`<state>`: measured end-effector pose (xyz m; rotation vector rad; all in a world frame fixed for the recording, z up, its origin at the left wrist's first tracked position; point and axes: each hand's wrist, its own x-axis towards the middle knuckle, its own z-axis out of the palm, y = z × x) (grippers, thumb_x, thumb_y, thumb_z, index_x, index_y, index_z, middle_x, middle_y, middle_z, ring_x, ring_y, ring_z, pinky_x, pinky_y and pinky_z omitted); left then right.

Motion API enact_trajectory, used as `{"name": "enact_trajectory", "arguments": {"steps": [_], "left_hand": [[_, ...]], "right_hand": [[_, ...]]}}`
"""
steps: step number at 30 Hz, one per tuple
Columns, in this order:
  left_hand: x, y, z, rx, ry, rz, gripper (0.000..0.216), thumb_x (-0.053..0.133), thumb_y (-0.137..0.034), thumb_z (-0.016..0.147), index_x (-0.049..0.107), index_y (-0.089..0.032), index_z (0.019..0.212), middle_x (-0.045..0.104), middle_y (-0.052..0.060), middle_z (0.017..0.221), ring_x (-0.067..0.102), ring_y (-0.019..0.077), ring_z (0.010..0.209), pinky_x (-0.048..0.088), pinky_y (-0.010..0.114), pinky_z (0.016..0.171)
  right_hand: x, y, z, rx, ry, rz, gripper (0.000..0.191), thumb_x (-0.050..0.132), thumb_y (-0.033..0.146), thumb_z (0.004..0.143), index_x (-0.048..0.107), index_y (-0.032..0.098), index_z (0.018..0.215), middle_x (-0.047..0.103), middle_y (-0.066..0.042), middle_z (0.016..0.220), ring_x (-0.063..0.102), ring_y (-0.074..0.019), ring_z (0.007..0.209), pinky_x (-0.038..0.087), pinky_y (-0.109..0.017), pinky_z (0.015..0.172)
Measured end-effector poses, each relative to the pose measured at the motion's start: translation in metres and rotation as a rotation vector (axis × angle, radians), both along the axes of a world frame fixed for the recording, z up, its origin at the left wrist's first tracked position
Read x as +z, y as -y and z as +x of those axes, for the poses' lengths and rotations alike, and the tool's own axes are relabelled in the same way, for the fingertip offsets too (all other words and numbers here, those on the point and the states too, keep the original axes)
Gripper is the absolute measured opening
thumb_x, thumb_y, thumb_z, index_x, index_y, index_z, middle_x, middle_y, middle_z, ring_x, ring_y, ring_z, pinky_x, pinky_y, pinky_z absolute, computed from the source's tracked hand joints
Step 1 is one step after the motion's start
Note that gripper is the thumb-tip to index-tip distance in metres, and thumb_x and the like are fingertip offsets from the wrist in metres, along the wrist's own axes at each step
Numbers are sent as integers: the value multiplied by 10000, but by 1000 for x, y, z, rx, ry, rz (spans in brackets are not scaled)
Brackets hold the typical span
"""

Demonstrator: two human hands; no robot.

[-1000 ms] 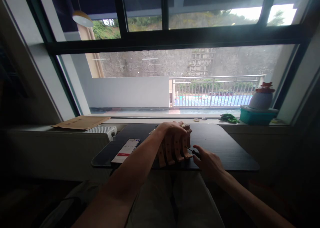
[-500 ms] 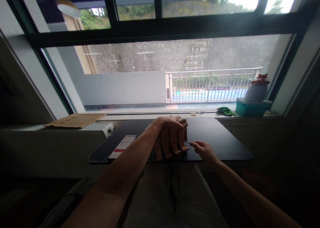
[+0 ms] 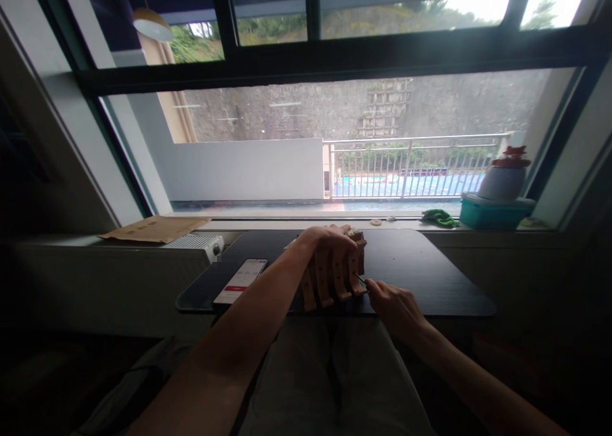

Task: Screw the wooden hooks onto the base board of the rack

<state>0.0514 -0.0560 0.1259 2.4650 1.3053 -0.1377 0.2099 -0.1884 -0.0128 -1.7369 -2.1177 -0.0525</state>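
Observation:
A wooden model (image 3: pixel 335 276) made of several upright slats stands on the dark tabletop (image 3: pixel 421 276) near its front edge. My left hand (image 3: pixel 327 238) lies over the top of the model, fingers curled down on it. My right hand (image 3: pixel 389 299) is pinched round a thin dark tool (image 3: pixel 362 282). The tool's tip touches the lower right side of the model.
A phone (image 3: pixel 240 280) with a lit screen lies on the left of the table. On the sill behind are a cardboard sheet (image 3: pixel 153 228), a white device (image 3: pixel 194 242), a green cloth (image 3: pixel 440 217) and a teal box (image 3: pixel 495 210) with a pot on it.
My right hand drew back a little and then returned, so the tool's tip is again at the model's lower right side. My left hand stayed on the model.

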Motion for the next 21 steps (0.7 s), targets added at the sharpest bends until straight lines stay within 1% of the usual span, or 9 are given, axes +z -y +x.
{"name": "enact_trajectory", "arguments": {"steps": [3,5,7,8,10,13,15,18,21], "left_hand": [[1,1,0,-5,-3,4,516,556,-374,899,384,-222,1361,354,111,1423,435,307,1225,401,535,968],[1,1,0,-10,-2,4,524,556,-378,898,377,-223,1366,343,110,1431,422,312,1237,390,541,976],[0,0,-1,-16,1,1,530,556,-381,898,372,-224,1370,337,110,1435,416,314,1241,387,543,978],[0,0,-1,-19,3,-1,532,556,-381,898,370,-225,1371,334,110,1438,414,315,1243,386,544,979],[-1,-2,-1,-24,7,-4,530,556,-379,898,371,-228,1371,329,109,1441,410,314,1246,381,544,984],[-1,-5,-1,-39,15,-18,510,558,-369,898,388,-226,1358,346,108,1429,426,308,1232,392,536,976],[1,-8,0,-58,22,-43,489,562,-362,898,410,-218,1340,385,107,1400,460,295,1201,417,517,957],[2,-12,0,-98,37,-88,472,560,-365,900,428,-210,1325,430,104,1363,493,281,1168,430,501,945],[4,-14,0,-145,58,-119,498,557,-373,900,404,-216,1347,400,108,1394,471,289,1196,408,518,966]], "right_hand": [[-2,-3,1,3,-33,-17,284,386,144,914,599,146,1103,655,-68,849,606,-182,727,409,-309,631],[-3,-5,1,-7,-95,-37,234,435,224,928,595,153,1084,644,-40,854,601,-158,731,457,-328,682],[-3,-9,0,-28,-187,-62,242,473,316,928,594,162,1070,639,-30,891,603,-144,763,488,-347,729],[-4,-12,0,-34,-240,-78,257,485,349,923,599,162,1057,638,-30,909,605,-142,777,499,-346,734],[-4,-17,1,-38,-342,-118,283,496,382,914,610,149,1025,639,-29,913,609,-138,763,513,-321,693],[-1,-23,5,-39,-435,-148,305,507,400,904,617,129,993,637,-16,860,597,-122,684,504,-284,614],[3,-21,9,-52,-444,-128,281,509,366,891,630,157,1035,651,-16,821,587,-123,659,483,-287,626],[9,-12,14,-69,-420,-86,364,496,318,832,609,214,1161,678,-23,807,590,-155,669,446,-299,644],[12,1,19,-74,-401,-55,404,450,351,827,600,223,1180,691,-35,839,607,-185,700,434,-303,635]]}}
